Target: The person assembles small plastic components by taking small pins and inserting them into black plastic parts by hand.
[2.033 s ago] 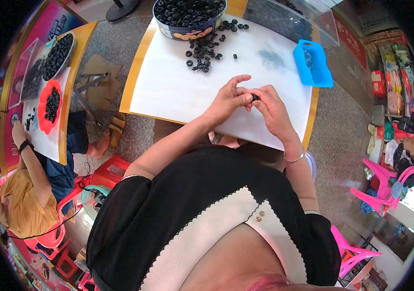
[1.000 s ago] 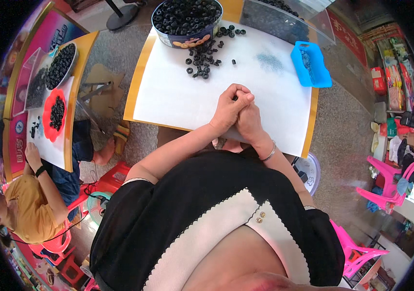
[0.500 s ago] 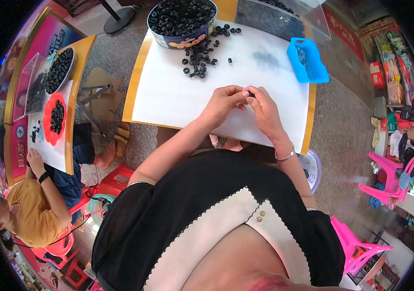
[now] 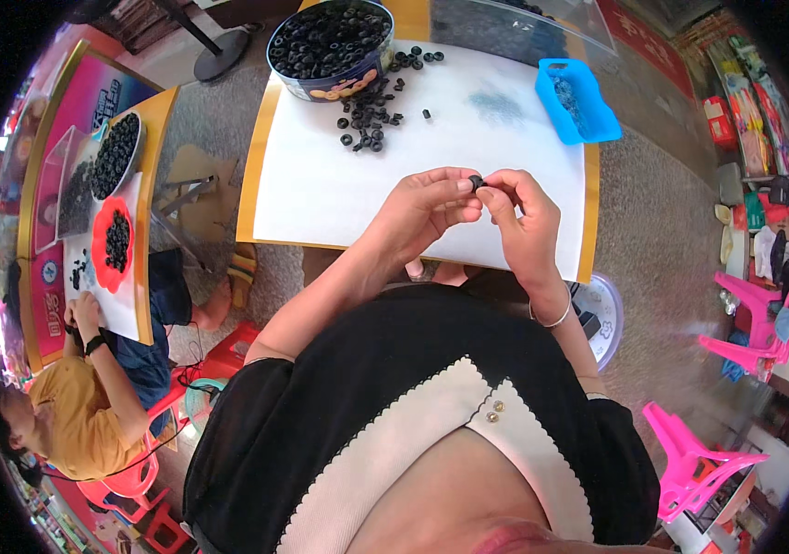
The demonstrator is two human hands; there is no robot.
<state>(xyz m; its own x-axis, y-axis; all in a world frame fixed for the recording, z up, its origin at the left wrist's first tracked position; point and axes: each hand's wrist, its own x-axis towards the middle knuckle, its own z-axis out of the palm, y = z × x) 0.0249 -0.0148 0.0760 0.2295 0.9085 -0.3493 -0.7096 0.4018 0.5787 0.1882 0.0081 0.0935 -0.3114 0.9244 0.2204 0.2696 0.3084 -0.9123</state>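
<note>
Above the white-covered table (image 4: 321, 203), my two hands meet around a small black ring-like part (image 4: 476, 182). My left hand (image 4: 427, 210) pinches it between thumb and fingertips. From the other side, my right hand (image 4: 526, 217) has its thumb and forefinger closed at the part; whether a second small piece sits between them is too small to tell. Loose black parts (image 4: 370, 125) lie beyond my left hand, some round with a hole, some narrow. Behind them stands a round tub (image 4: 334, 85) heaped with the same black parts. One single black piece (image 4: 427, 114) lies apart on the white sheet.
A blue scoop-shaped tray (image 4: 588, 125) sits at the table's far right, beside a clear plastic bin (image 4: 505, 35). At left, a person in a yellow top (image 4: 80, 415) works at another table with a red dish (image 4: 110, 254) of black parts. Pink stools (image 4: 690, 462) stand to the right.
My fingers have shifted and show more of the black part. The right hand has turned, its wrist slightly further right. The whole view has moved a little.
</note>
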